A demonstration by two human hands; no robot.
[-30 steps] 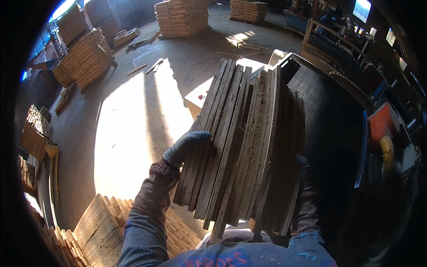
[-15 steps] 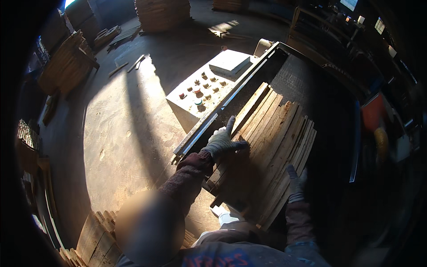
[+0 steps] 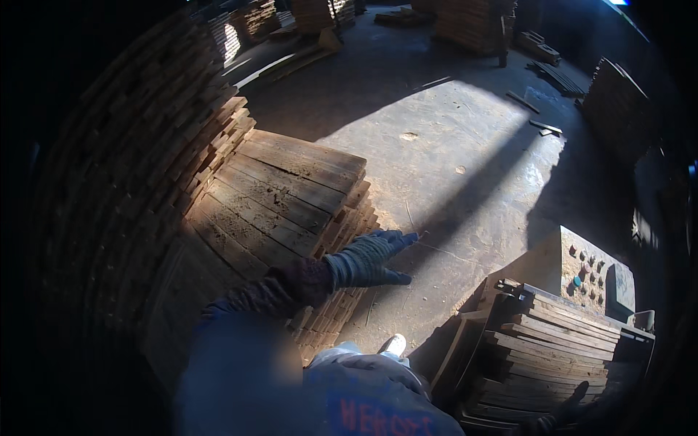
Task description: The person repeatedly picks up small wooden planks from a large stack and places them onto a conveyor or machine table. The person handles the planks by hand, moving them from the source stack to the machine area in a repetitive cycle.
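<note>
My left hand, in a grey knit glove with dark fingertips, reaches out over the floor. It holds nothing, and its fingers are stretched with the thumb apart. Just left of it stands a stack of wooden boards, its top strewn with sawdust or chips. At the lower right, in deep shadow, my right hand is at the near side of a row of wooden slats. Its fingers look spread, though much of the hand is lost in the dark. The slats lie side by side on a machine bed.
A control box with several coloured buttons adjoins the machine. A tall wall of stacked boards rises at the left. Further stacks stand at the back, and loose wood pieces lie on the sunlit floor.
My view has swung left, so the machine and slats now sit at the lower right. My left hand has left the slats and is beside the board stack, still open.
</note>
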